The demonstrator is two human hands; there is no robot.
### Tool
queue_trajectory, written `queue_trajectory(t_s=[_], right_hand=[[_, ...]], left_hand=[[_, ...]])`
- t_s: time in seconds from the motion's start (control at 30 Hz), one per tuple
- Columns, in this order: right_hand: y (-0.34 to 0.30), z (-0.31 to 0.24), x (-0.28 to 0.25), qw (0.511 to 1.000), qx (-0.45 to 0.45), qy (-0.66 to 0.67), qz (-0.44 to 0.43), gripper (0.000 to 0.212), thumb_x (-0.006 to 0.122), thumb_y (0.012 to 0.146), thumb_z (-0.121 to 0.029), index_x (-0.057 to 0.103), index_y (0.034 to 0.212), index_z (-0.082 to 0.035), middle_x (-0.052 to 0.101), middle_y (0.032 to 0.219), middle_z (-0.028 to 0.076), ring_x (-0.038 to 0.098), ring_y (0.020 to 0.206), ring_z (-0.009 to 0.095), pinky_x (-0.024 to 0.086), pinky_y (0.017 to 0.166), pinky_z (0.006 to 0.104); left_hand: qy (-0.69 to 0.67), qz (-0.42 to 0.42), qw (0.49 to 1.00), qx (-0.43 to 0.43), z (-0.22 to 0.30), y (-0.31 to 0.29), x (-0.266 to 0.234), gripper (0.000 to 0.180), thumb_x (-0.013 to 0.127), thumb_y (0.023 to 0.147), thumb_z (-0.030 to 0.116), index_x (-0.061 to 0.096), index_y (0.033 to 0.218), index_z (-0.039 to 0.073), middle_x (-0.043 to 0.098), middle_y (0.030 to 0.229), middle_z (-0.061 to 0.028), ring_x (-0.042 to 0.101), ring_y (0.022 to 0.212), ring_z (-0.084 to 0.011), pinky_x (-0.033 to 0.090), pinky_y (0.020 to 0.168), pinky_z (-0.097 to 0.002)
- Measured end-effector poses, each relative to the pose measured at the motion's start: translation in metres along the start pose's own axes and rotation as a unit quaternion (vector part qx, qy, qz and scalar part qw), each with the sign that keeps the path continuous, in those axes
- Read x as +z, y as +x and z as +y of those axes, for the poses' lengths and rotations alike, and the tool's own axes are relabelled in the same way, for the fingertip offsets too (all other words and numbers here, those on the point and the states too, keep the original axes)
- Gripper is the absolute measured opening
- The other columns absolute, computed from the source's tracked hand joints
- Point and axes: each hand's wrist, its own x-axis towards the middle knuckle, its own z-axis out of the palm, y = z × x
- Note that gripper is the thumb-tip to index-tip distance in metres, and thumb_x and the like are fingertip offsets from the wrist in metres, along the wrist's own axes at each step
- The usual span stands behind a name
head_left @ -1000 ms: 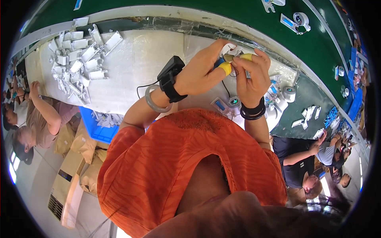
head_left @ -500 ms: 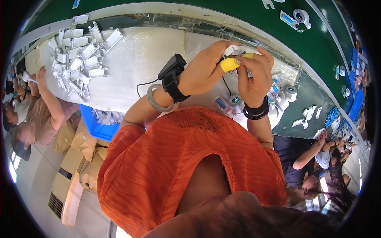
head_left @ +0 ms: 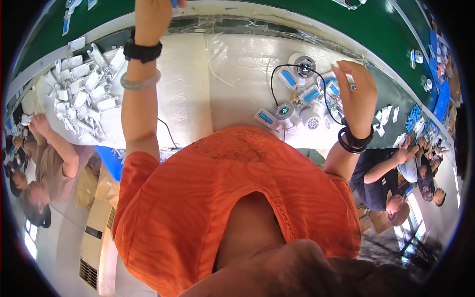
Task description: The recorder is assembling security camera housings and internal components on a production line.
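Observation:
My left hand reaches far over the table to the green belt, its fingertips cut off by the top edge. A bit of something blue shows between its thumb and fingers; the rest is hidden. My right hand hovers above the right of the table, fingers bent and apart, with nothing visible in it. Beside it lie small white round fan units with blue-labelled battery packs and a circuit board. Another fan unit with a lit display is nearest me. A black cable loops among them.
A heap of white plastic brackets covers the table's left. Beyond the pale rail runs a green conveyor belt carrying similar units. A blue bin stands below the left edge. Co-workers sit on both sides; white pieces lie at right.
My hands have moved apart from the white part they worked on together. The left swung far left and forward to the belt; the right drew slightly right and its fingers spread.

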Motion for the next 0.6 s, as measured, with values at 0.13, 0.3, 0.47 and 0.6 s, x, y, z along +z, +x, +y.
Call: queue_trajectory(t_s=[0.13,0.3,0.47,0.6], right_hand=[[-0.04,0.075,-0.029,0.961,0.163,-0.22,-0.048,0.019,0.069,0.085,-0.029,0.071,0.096,-0.013,0.071,0.092,0.009,0.068,0.081,0.028,0.051,0.075,0.0368],[-0.124,0.13,-0.107,0.805,0.235,-0.526,-0.141,0.026,0.064,0.085,-0.044,0.072,0.094,-0.021,0.072,0.088,0.001,0.068,0.088,0.022,0.043,0.088,0.0467],[-0.145,0.102,-0.119,0.752,0.27,-0.588,-0.126,0.033,0.063,0.085,-0.051,0.072,0.102,-0.025,0.071,0.096,-0.003,0.061,0.108,0.017,0.031,0.1,0.0636],[-0.172,0.094,-0.177,0.775,0.298,-0.542,-0.128,0.041,0.058,0.09,-0.052,0.068,0.116,-0.022,0.067,0.113,0.003,0.061,0.111,0.027,0.033,0.102,0.0582]], left_hand=[[0.451,0.15,0.855,0.208,-0.039,-0.002,-0.02,0.039,0.052,0.099,0.022,0.047,0.134,0.006,0.056,0.115,-0.011,0.055,0.098,-0.0218,0.045,0.085,-0.0323],[0.469,-0.036,0.867,0.166,-0.041,-0.064,0.071,0.036,0.061,0.084,0.01,0.058,0.12,0.007,0.063,0.116,-0.0136,0.056,0.108,-0.0336,0.041,0.098,-0.045],[0.327,-0.354,0.836,0.262,-0.08,-0.153,0.179,0.028,0.058,0.082,0.014,0.065,0.108,0.009,0.064,0.108,-0.0037,0.057,0.106,-0.0228,0.042,0.098,-0.0399],[0.443,-0.29,0.795,0.296,-0.09,-0.182,0.215,0.043,0.064,0.073,0.011,0.061,0.116,0.009,0.059,0.117,-0.0008,0.052,0.114,-0.0208,0.041,0.099,-0.0381]])
